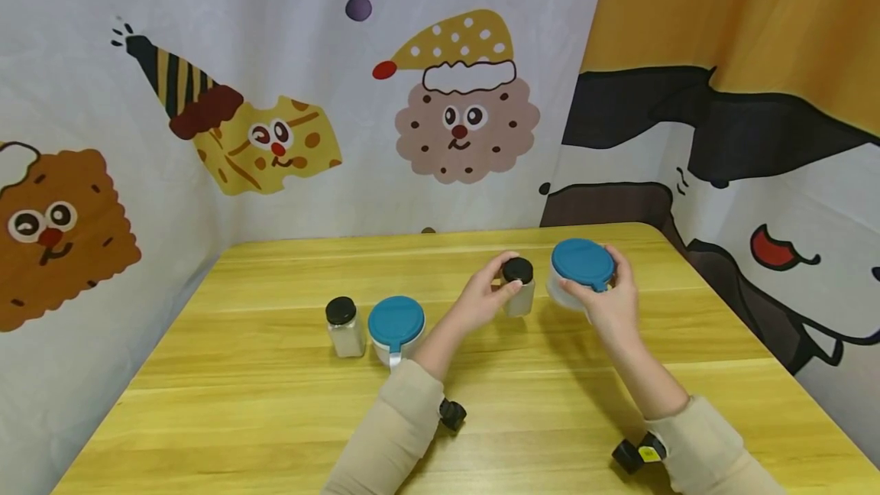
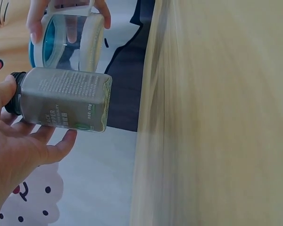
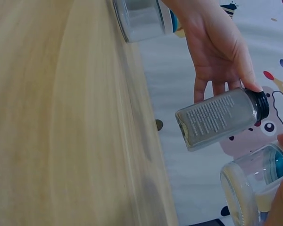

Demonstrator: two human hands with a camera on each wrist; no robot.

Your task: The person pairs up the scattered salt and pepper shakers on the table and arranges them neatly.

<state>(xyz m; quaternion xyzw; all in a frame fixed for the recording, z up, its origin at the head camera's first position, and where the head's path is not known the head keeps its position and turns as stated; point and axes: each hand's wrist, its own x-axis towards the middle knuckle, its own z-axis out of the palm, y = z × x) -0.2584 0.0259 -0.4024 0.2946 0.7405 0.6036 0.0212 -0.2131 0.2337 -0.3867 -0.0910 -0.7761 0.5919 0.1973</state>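
My left hand (image 1: 481,300) grips a pepper bottle (image 1: 521,298) near its black cap, between thumb and fingers. In the left wrist view the label on the bottle (image 2: 63,100) partly reads black pepper. My right hand (image 1: 614,310) holds a clear seasoning jar (image 1: 583,262) with a blue lid, thumb on one side and fingers on the other. Both containers are raised above the table, the jar just right of the bottle. A pale layer shows at the bottom of the jar (image 3: 238,193) in the right wrist view.
On the wooden table (image 1: 275,418), a second black-capped bottle (image 1: 346,331) stands at the left. Beside it is another blue-lidded jar (image 1: 396,323) with its handle toward me, close to my left forearm. A printed curtain (image 1: 289,14) hangs behind the table.
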